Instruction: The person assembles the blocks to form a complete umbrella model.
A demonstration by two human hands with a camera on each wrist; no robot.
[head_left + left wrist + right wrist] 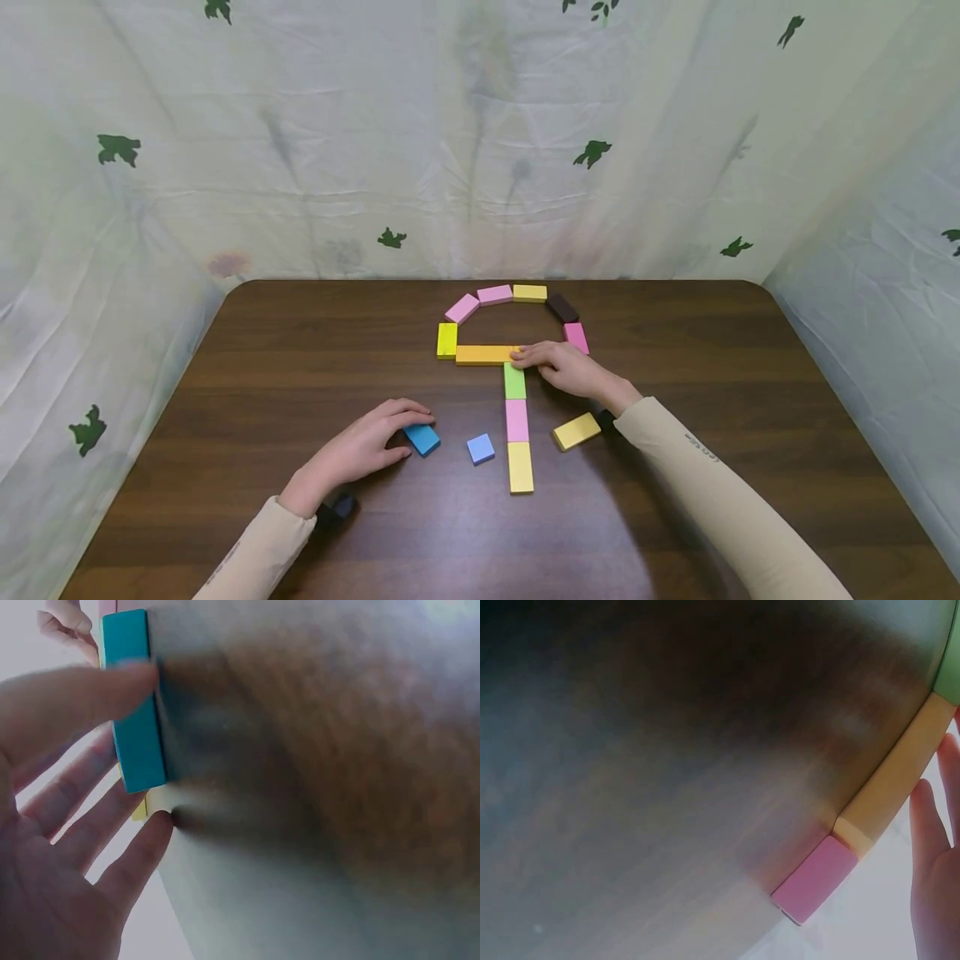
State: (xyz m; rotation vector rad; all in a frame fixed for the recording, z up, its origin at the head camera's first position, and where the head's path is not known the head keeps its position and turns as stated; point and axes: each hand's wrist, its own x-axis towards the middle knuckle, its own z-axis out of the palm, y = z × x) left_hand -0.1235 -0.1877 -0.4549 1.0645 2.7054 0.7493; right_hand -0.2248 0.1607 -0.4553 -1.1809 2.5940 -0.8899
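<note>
My left hand (367,446) pinches a blue block (422,440) between thumb and fingers, low over or on the table; in the left wrist view the thumb lies across this teal-looking block (135,750). Farther forward, my right hand (570,367) rests its fairly straight fingers on the right part of an orange bar (483,356), hiding that end. A green block (514,382), a pink block (517,421) and a pale yellow block (521,468) run in a column toward me from beneath the bar. In the right wrist view, fingers (928,825) lie alongside an orange block (896,776).
An arch of blocks curves behind the bar: bright yellow (447,340), two pink, yellow (529,293), dark brown (562,308) and deep pink (576,337). Loose on the brown table (337,333) are a small light blue block (481,449) and a yellow block (577,432).
</note>
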